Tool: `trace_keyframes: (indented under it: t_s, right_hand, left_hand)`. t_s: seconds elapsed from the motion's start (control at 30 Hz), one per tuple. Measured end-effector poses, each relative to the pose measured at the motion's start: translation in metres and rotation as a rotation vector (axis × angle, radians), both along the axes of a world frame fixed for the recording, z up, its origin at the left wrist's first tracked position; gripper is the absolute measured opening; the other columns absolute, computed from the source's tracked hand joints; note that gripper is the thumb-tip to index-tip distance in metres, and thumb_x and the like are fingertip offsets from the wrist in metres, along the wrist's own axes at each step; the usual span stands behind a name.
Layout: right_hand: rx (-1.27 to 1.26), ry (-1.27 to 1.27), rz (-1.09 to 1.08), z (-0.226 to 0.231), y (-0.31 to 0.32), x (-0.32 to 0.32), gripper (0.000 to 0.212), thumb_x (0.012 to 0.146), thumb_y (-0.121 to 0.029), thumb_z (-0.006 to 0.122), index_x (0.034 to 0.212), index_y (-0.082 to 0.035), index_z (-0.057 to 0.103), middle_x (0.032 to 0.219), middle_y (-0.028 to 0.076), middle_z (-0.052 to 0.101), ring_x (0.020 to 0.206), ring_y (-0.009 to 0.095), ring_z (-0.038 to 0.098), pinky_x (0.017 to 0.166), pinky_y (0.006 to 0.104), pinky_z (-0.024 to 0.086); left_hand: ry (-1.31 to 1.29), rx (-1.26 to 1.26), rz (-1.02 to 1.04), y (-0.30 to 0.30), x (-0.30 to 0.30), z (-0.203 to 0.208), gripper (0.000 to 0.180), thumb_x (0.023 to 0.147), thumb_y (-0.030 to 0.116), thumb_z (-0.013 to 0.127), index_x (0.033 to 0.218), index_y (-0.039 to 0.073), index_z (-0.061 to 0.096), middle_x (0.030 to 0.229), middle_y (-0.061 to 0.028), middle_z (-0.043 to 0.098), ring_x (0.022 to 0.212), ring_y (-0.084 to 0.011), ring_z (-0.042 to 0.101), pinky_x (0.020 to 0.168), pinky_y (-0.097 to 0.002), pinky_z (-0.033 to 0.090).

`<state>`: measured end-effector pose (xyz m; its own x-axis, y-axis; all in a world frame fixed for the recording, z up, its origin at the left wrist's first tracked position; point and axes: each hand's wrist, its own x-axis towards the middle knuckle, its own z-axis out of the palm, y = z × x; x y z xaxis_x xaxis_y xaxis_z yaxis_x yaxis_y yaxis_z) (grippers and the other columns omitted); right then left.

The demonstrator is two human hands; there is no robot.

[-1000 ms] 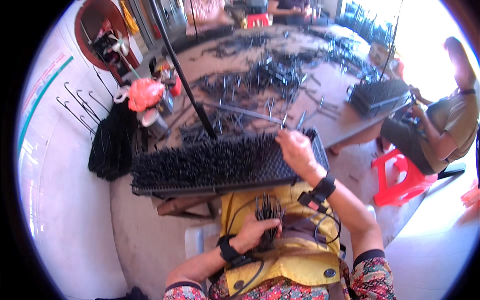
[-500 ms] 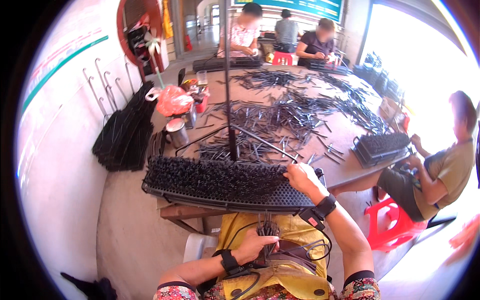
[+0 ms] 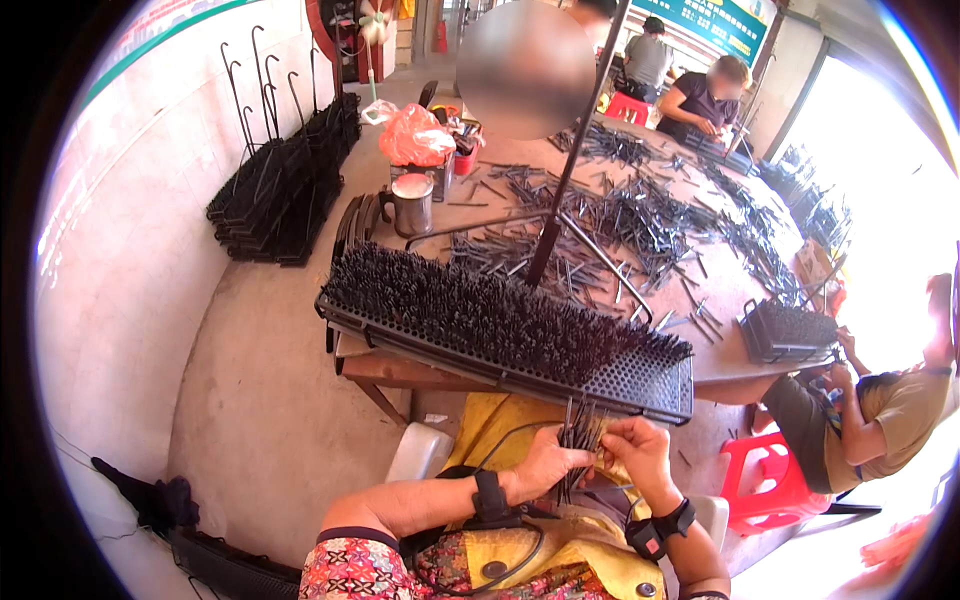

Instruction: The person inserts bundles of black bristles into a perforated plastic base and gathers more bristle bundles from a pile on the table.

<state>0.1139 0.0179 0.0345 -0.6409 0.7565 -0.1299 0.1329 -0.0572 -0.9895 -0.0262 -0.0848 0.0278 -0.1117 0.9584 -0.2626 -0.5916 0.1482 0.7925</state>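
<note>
My left hand (image 3: 545, 465) is closed around a bundle of thin black strips (image 3: 578, 435), held upright above my lap. Close beside the bundle, my right hand (image 3: 642, 458) has its fingers pinched together; whatever is between them is too small to make out. Just beyond both hands, a long black perforated tray (image 3: 645, 385) rests at the table's near edge. Short black strips (image 3: 480, 310) stand densely in its holes over most of its length, while bare holes show at the right end.
Loose black strips (image 3: 650, 225) lie heaped across the table (image 3: 480, 205). A metal mug (image 3: 412, 207) and an orange plastic bag (image 3: 415, 135) stand at the left. Black racks with hooks (image 3: 275, 200) lean on the wall. A co-worker (image 3: 880, 400) sits at the right by a red stool (image 3: 775, 485).
My right hand has come down from the tray's right side to the bundle in my left hand. The view has turned, so the tray now appears tilted down to the right.
</note>
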Motion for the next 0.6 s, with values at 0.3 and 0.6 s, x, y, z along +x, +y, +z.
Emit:
trace_keyframes:
  t_s: [0.3,0.6]
  right_hand:
    - [0.179,0.223,-0.301,0.019,0.035,0.007,0.007,0.081,0.0,0.062,0.082,0.007,0.061,0.069,0.009,0.062,0.051,0.013,0.057,0.048,0.0241,0.047]
    - [0.643,0.345,-0.533,0.011,0.102,-0.018,0.011,0.082,-0.004,0.065,0.09,0.002,0.063,0.069,0.003,0.062,0.055,0.006,0.056,0.05,0.0195,0.046]
  left_hand:
    - [0.02,-0.128,-0.034,0.002,-0.011,-0.009,0.019,0.082,0.01,0.061,0.098,0.001,0.056,0.078,-0.0072,0.06,0.067,-0.0164,0.06,0.058,-0.0302,0.053]
    - [-0.085,-0.133,0.024,0.006,-0.005,-0.019,0.013,0.08,0.002,0.062,0.092,-0.001,0.058,0.076,-0.0095,0.062,0.068,-0.0176,0.062,0.058,-0.0303,0.055]
